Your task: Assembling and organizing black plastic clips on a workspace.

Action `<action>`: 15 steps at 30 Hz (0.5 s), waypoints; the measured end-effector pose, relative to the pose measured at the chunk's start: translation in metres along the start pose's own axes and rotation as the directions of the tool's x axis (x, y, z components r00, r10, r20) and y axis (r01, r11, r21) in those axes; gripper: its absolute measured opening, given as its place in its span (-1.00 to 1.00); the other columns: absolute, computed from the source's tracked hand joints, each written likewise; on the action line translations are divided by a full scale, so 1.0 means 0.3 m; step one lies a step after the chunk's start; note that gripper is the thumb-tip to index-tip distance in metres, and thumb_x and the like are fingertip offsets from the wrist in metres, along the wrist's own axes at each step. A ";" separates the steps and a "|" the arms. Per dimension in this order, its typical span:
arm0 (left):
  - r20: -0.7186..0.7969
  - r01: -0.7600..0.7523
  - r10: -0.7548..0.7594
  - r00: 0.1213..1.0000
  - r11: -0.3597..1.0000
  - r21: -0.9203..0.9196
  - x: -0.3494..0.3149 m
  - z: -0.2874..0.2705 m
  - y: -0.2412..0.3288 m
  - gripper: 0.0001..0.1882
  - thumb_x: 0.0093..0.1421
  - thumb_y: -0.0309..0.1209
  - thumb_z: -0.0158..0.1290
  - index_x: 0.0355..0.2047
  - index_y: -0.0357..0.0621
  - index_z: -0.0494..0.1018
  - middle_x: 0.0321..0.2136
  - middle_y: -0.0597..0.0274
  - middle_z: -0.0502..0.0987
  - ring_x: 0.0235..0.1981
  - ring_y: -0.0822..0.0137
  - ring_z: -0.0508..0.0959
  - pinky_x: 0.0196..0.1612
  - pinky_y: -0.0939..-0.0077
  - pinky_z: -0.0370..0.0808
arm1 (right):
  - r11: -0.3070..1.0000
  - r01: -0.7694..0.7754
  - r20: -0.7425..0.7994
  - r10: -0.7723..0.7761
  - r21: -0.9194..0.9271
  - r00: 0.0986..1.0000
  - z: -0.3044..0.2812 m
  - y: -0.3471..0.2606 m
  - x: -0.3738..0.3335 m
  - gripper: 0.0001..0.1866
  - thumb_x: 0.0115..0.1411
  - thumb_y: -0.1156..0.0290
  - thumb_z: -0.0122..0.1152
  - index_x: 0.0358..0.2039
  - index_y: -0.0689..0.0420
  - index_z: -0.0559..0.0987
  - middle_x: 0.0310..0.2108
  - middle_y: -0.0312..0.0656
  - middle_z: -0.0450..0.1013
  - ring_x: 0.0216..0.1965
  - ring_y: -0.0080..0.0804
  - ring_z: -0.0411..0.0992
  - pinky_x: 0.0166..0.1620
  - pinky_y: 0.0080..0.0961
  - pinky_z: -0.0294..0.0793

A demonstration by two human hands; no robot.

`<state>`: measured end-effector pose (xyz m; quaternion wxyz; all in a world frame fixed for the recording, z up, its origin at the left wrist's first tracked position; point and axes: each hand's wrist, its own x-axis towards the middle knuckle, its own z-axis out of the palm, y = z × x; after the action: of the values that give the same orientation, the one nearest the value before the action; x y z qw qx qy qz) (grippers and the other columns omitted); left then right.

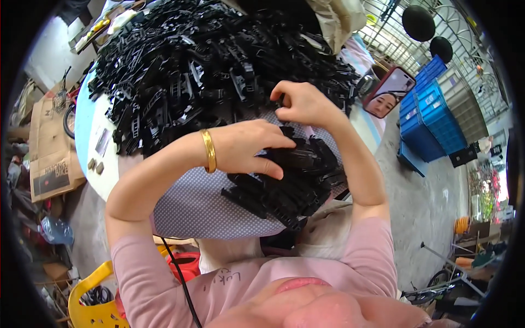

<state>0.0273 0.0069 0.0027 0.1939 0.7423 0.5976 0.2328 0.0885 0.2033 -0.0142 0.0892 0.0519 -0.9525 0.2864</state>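
Two grips of yours work among black plastic parts; your left grip (pixel 247 147) is loose, thumb and fingers spread apart over the left side of a small pile (pixel 303 183) of these parts; your right grip (pixel 306 104) is curled just above that pile, at the near edge of a big heap (pixel 191 68), and you cannot tell from here whether it has hold of a part; a gold bracelet (pixel 208 151) circles your left wrist. The small pile lies on a grey patterned cloth (pixel 191 205) right in front of you; the big heap covers most of the counter (pixel 109 176) beyond it. To your right, a phone (pixel 389 92) leans upright near the heap; farther out are blue crates (pixel 429 117); to your left, a cardboard box (pixel 52 145) stands past the counter, with a yellow chair (pixel 93 295) nearer you.
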 end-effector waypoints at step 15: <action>-0.479 0.512 -0.227 0.848 0.589 0.625 0.028 -0.059 -0.161 -0.72 -0.08 -0.52 0.10 -0.28 -0.09 0.51 -0.16 0.23 0.41 -0.08 0.23 0.35 -0.04 0.43 0.35 | 0.676 -0.107 -0.018 0.175 0.729 0.984 -0.025 0.022 0.036 -0.42 -0.01 0.53 0.08 0.09 0.15 0.27 -0.39 -0.30 0.35 -0.40 -0.63 0.36 -0.42 -0.68 0.50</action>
<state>-0.0199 0.0255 -0.0091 -0.1848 0.5586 0.8067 0.0545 0.0781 0.2124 -0.0095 0.0802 -0.0031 -0.7579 0.6474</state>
